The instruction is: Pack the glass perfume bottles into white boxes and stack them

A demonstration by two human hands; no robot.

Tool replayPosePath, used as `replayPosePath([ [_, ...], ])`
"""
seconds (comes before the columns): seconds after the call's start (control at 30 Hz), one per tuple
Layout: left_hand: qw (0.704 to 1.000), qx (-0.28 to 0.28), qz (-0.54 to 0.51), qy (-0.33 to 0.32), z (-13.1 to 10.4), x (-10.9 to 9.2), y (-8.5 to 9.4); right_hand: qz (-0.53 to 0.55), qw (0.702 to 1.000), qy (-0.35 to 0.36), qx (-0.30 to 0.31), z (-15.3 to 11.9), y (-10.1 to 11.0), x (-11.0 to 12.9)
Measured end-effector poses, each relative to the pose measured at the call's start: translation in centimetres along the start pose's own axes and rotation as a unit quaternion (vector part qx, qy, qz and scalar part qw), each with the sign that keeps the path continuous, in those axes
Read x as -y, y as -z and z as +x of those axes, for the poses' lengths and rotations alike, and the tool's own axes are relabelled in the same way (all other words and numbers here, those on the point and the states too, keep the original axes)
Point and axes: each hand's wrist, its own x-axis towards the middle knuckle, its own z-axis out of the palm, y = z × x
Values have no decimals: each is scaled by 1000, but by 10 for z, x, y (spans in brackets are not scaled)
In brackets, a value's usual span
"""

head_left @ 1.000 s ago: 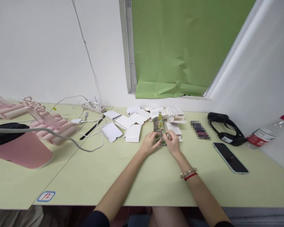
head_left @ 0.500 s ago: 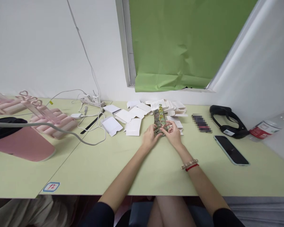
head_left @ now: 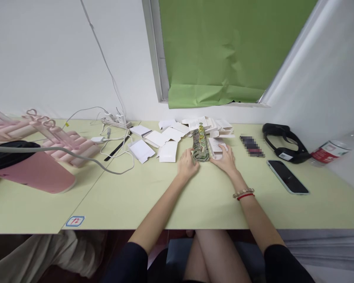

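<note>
Loosely curled, the left hand (head_left: 188, 164) rests on the bench (head_left: 153, 196) at the left side of the camouflage bundle (head_left: 201, 151), fingers bent in toward its near end; whether they grip it cannot be told. The right hand (head_left: 222, 159) is spread wider, its thumb by the near left corner of a small white box (head_left: 216, 146) and its fingers reaching over the box's right side. It touches the box, though how firmly is unclear, and the hand hides part of it. What the box holds cannot be seen.

More white cartons (head_left: 168, 151) lie scattered to the left of the bundle, several opened out with flaps showing, and others are heaped behind it toward the bench's far edge. Over at the left edge is a pink cup (head_left: 44, 171) with a black lid (head_left: 13, 151), its inside covered. By the right edge is a clear bottle (head_left: 330, 151) with a red label; its fill is hard to make out.

As for the bundle, it sits closer to the far edge of the bench than to the near one, just left of the small white box. Its body is mottled green and brown, long and narrow, with looped folds at the near end. Shiny yellow-green pieces run in a row along its top.
</note>
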Motion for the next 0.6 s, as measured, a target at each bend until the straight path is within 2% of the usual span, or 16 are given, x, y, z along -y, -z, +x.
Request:
replayPosePath([
  [0.07,999,-29,25,-5,-2,0,6,10,1000,-6,3,0,-2,-3],
  [0.13,997,-56,54,20,-2,3,11,32,999,-11,-13,2,-2,-6],
  [0.23,987,-82,79,112,2,17,16,59,998,-6,-29,5,1,-9],
  [0.37,971,-82,67,215,6,38,15,62,997,-3,-36,6,1,-10],
  [0.5,974,-88,46,202,8,40,15,55,998,-12,-33,6,1,-13],
  [0.6,978,-105,13,178,10,33,21,67,996,-58,-22,9,3,-17],
])
